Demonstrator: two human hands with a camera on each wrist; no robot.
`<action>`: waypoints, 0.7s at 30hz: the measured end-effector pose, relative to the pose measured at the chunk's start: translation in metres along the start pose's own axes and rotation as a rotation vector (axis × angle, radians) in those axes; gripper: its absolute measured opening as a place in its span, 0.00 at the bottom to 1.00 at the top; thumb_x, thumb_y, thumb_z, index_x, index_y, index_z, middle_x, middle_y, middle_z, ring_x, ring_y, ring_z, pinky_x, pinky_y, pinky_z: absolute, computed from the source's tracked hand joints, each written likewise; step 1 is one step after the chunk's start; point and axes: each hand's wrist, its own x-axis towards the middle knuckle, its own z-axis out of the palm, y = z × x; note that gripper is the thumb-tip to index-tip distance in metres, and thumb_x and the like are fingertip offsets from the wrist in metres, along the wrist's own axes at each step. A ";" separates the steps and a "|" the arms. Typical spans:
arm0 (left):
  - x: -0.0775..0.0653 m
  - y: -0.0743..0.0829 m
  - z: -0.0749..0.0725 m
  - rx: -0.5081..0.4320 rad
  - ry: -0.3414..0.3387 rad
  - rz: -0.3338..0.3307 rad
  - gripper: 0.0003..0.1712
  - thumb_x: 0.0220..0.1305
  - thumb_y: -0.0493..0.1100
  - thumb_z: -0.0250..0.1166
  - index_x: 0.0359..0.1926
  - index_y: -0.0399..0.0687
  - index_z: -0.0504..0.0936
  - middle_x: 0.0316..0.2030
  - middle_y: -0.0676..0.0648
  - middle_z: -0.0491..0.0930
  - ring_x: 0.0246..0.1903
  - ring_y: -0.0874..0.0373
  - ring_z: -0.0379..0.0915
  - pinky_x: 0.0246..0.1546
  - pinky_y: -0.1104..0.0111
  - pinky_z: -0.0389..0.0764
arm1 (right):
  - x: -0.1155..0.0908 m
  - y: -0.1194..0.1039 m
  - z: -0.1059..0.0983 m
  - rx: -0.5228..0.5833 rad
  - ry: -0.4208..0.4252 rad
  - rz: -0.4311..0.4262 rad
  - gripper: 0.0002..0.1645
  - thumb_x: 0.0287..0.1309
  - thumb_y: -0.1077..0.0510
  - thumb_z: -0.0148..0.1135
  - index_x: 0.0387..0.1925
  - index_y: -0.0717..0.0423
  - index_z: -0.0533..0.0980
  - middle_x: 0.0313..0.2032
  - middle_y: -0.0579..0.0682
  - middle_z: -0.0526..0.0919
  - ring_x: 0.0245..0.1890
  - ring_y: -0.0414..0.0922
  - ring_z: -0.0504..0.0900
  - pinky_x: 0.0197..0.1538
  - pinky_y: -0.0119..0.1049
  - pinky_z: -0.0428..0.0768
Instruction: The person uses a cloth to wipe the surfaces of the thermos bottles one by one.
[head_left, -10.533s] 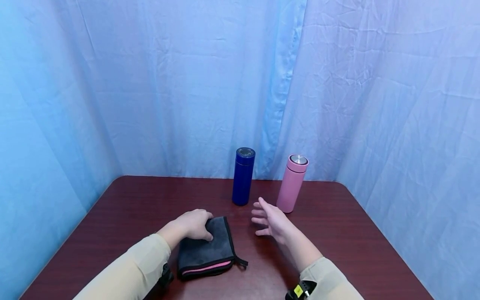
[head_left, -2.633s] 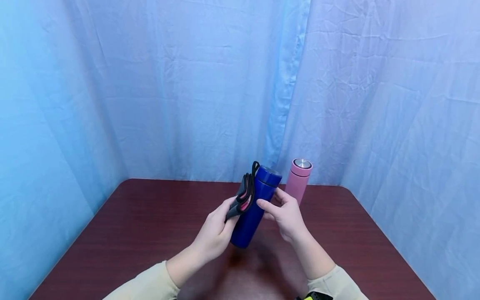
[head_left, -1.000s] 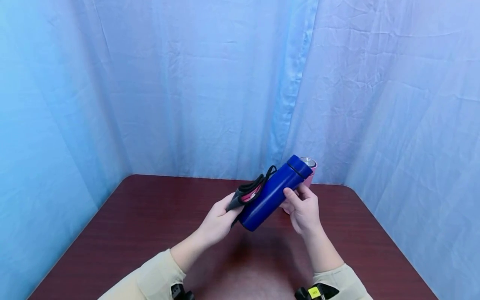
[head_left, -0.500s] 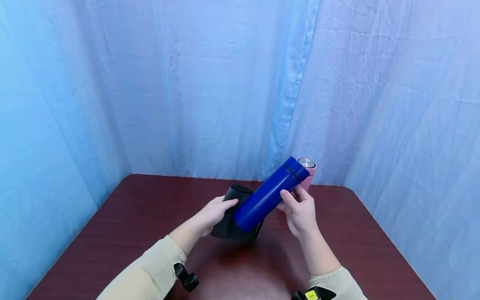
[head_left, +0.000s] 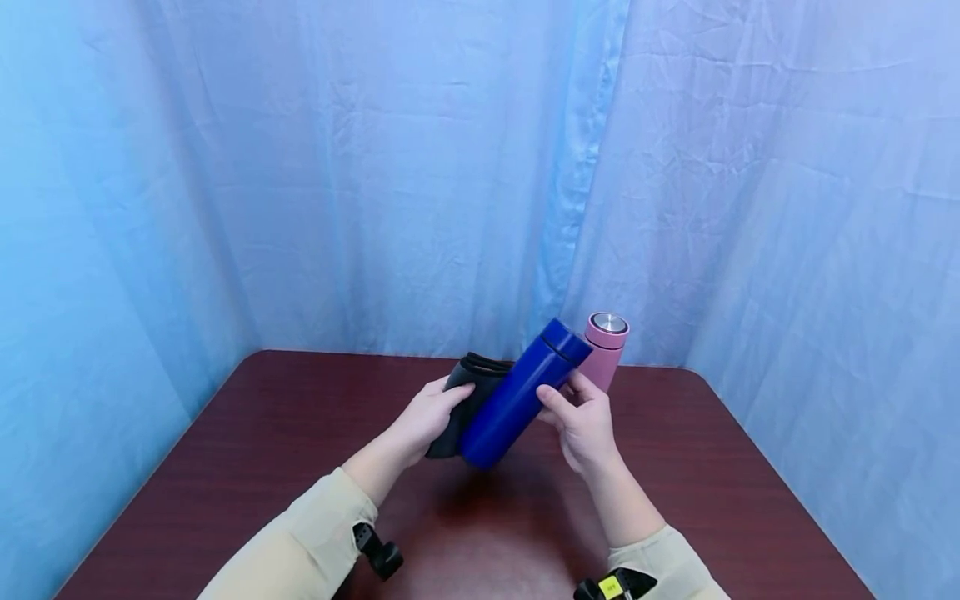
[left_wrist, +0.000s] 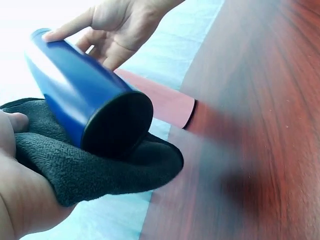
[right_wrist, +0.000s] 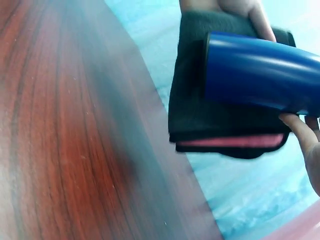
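My left hand (head_left: pixel 427 417) grips a folded dark grey cloth (left_wrist: pixel 90 175) with black edging, its thumb over the near face. A strip of pink lining shows at the cloth's edge in the right wrist view. Against the cloth lies a blue thermos bottle (head_left: pixel 517 400), tilted with its lid up to the right and held above the table. My right hand (head_left: pixel 588 425) holds the bottle near its upper end, thumb on the near side. In the left wrist view the bottle's dark base (left_wrist: pixel 120 125) faces the camera, the cloth wrapping under it.
A pink thermos bottle (head_left: pixel 603 350) with a silver lid stands upright behind my right hand. The dark red wooden table (head_left: pixel 300 467) spreads below both hands. Light blue curtains (head_left: pixel 420 183) hang round the back and sides.
Since one second ago the cloth has turned and shifted along the blue bottle, and its pink lining has gone from the head view. Both hands and the bottle have moved slightly left.
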 end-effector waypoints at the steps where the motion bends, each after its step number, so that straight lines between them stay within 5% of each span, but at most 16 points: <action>1: 0.002 -0.001 0.000 0.007 -0.008 -0.021 0.26 0.76 0.52 0.56 0.68 0.46 0.74 0.49 0.40 0.82 0.44 0.48 0.82 0.45 0.55 0.83 | 0.000 0.000 0.002 -0.006 -0.010 -0.005 0.25 0.65 0.72 0.63 0.63 0.66 0.74 0.46 0.59 0.84 0.44 0.52 0.86 0.42 0.52 0.86; 8: 0.002 -0.016 -0.011 0.015 -0.080 -0.176 0.35 0.72 0.61 0.61 0.70 0.43 0.71 0.50 0.41 0.83 0.45 0.47 0.83 0.46 0.51 0.83 | 0.000 -0.011 0.003 0.130 0.015 -0.038 0.17 0.69 0.70 0.59 0.58 0.62 0.77 0.40 0.56 0.84 0.37 0.50 0.87 0.42 0.49 0.87; 13: -0.006 -0.013 -0.013 -0.108 -0.062 -0.092 0.29 0.74 0.56 0.59 0.66 0.43 0.74 0.48 0.40 0.85 0.45 0.47 0.85 0.47 0.53 0.84 | 0.006 -0.018 -0.007 0.221 0.080 -0.030 0.14 0.70 0.68 0.60 0.55 0.60 0.77 0.34 0.52 0.81 0.27 0.45 0.81 0.38 0.44 0.86; 21: -0.016 0.010 0.007 -0.082 -0.028 0.149 0.23 0.77 0.48 0.56 0.68 0.46 0.76 0.56 0.39 0.81 0.51 0.46 0.80 0.52 0.55 0.81 | 0.000 -0.011 -0.006 0.034 0.144 -0.051 0.19 0.66 0.70 0.64 0.57 0.64 0.78 0.41 0.57 0.86 0.34 0.50 0.89 0.38 0.47 0.87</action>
